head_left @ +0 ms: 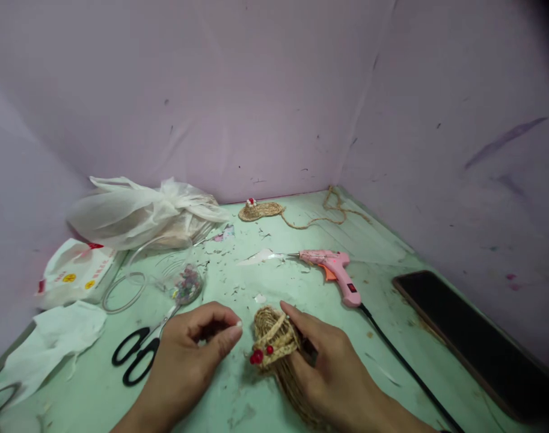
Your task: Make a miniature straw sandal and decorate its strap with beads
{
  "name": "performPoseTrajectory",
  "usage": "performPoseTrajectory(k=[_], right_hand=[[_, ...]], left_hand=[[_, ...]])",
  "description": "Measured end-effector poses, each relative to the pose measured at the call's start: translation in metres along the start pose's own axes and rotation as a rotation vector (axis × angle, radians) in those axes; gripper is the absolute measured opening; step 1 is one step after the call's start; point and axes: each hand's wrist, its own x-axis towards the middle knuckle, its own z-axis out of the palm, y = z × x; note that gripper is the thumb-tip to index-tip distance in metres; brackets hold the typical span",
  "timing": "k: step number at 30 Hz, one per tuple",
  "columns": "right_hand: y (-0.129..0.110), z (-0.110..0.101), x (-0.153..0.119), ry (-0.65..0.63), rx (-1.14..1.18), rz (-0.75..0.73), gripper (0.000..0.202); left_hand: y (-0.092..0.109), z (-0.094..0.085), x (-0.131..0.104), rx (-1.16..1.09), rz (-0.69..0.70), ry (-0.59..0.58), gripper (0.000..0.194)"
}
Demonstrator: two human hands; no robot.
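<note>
My right hand (328,355) grips a small woven twine slipper (267,325), its thumb and fingers around the strap. Several red beads (257,356) sit on the strap. To its left, my left hand (197,349) is closed in a pinch, with a tiny white bead (239,325) showing at the fingertips, apart from the slipper. Beyond my right hand lies a pink glue gun (331,261) on its side, its nozzle pointing left. Black-handled scissors (141,355) lie beside my left hand, their blades partly under a clear bag of beads (188,284).
A second twine slipper (267,210) with red and white beads lies at the back, trailing a cord (305,225). White plastic bag (157,210), tissue pack (80,273) and crumpled tissue (53,337) occupy the left. A black phone (472,337) and the gun's cable (404,361) are right.
</note>
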Motion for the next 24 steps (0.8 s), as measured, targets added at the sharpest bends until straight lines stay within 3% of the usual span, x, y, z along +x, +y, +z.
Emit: performPoseTrajectory(k=[3,8,11,18,24], right_hand=[[0.001,0.003,-0.004,0.072,-0.129,-0.127,0.051],[0.003,0.006,-0.007,0.122,-0.273,-0.229,0.055],[0.000,0.005,-0.008,0.120,-0.290,-0.242,0.054],[-0.003,0.005,-0.006,0.096,-0.291,-0.257,0.052],[0.001,0.006,-0.006,0.117,-0.297,-0.290,0.053]], left_hand=[[0.015,-0.005,-0.006,0.238,0.218,-0.044,0.011],[0.021,0.001,-0.021,0.405,0.477,-0.069,0.009],[0.019,0.005,-0.025,0.455,0.508,-0.065,0.011],[0.017,0.007,-0.024,0.402,0.401,-0.078,0.010],[0.013,0.009,-0.026,0.491,0.508,-0.106,0.015]])
